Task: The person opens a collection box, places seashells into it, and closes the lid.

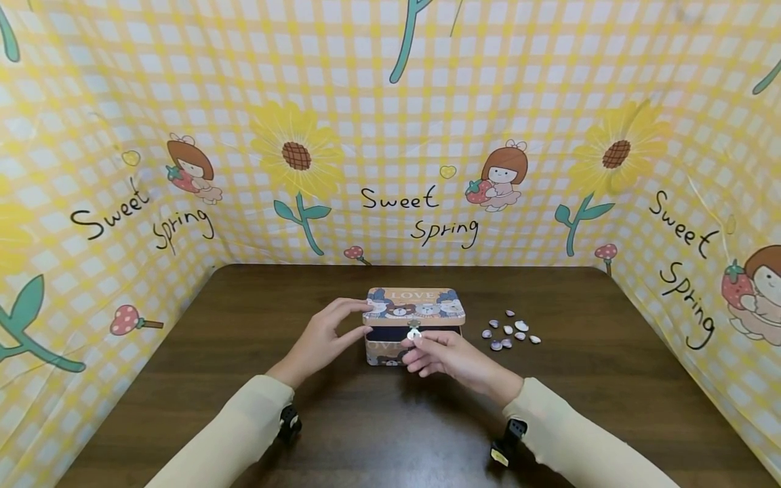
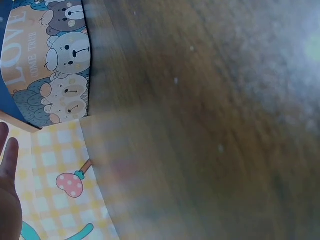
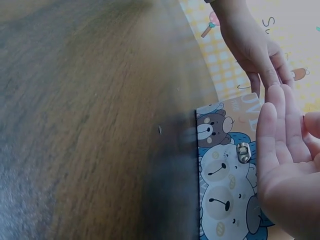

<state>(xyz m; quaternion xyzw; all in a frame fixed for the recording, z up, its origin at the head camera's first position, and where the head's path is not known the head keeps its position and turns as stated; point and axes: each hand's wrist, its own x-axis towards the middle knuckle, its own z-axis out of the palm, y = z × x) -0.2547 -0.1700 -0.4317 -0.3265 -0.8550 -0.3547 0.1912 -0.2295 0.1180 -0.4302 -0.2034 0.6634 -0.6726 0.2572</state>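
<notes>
Left fingers (image 1: pixel 349 307) touch the tin's (image 1: pixel 421 307) lid, right fingers (image 1: pixel 434 343) its clasp (image 1: pixel 414 335).

I place the head camera above the near side of the table (image 1: pixel 213 400), set back, facing far and down; it covers both hands, the box (image 1: pixel 415 301) and the patterned cloth (image 1: pixel 390 102) beyond. The left wrist camera (image 1: pixel 290 424) sits close, turned sideways, facing the box's front face (image 3: pixel 225 190), with the left hand (image 1: pixel 323 339) partly cut off. The right wrist camera (image 1: pixel 512 434), also close, is turned the opposite way, behind the right hand (image 1: pixel 448 356), reaching left to the other hand. Both wrist views share that front face.
</notes>
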